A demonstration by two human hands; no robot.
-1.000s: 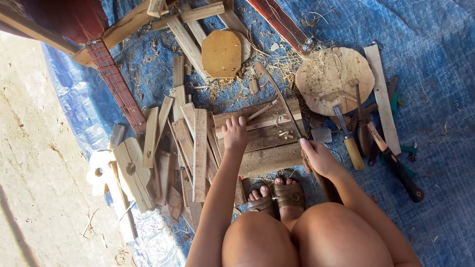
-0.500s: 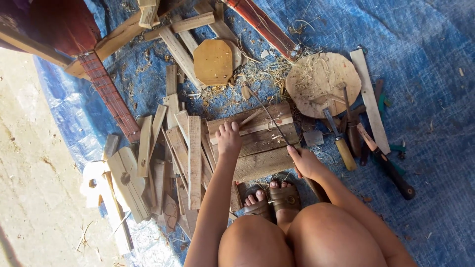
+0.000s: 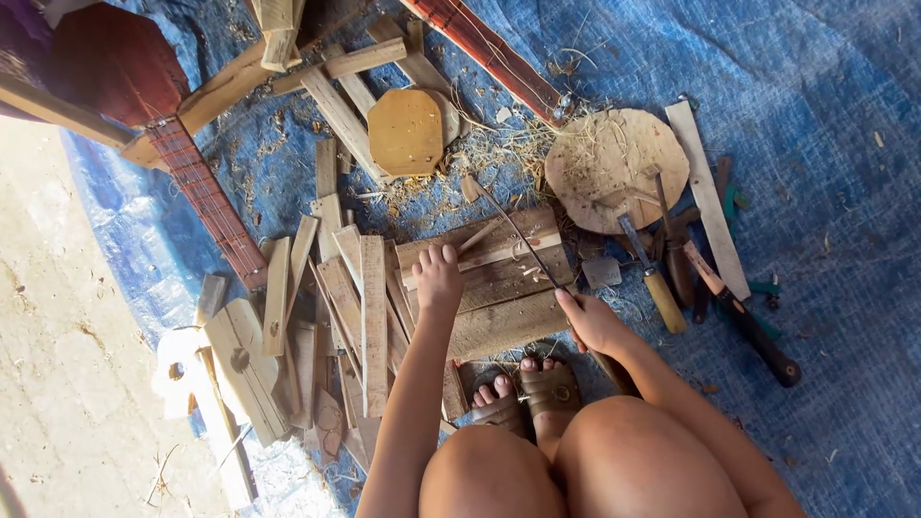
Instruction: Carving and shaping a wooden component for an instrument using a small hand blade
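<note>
My left hand (image 3: pixel 438 280) rests with fingers spread on the left end of a stack of rough wooden boards (image 3: pixel 499 288), touching a thin light wooden strip (image 3: pixel 480 251) lying on top. My right hand (image 3: pixel 590 321) is closed around the handle end of a long thin blade (image 3: pixel 518 240) that slants up and left across the boards. My sandalled feet (image 3: pixel 528 393) sit just below the boards, between my knees.
Several wooden slats (image 3: pixel 360 317) lie to the left on a blue tarp (image 3: pixel 825 173). A round wooden disc (image 3: pixel 614 168), an octagonal wooden piece (image 3: pixel 406 131), chisels (image 3: pixel 657 288) and a dark-handled knife (image 3: pixel 753 331) lie nearby. A stringed instrument neck (image 3: pixel 206 201) runs at upper left.
The view has shifted slightly; my left hand moved a little lower-left on the boards. My right hand stays on the blade handle.
</note>
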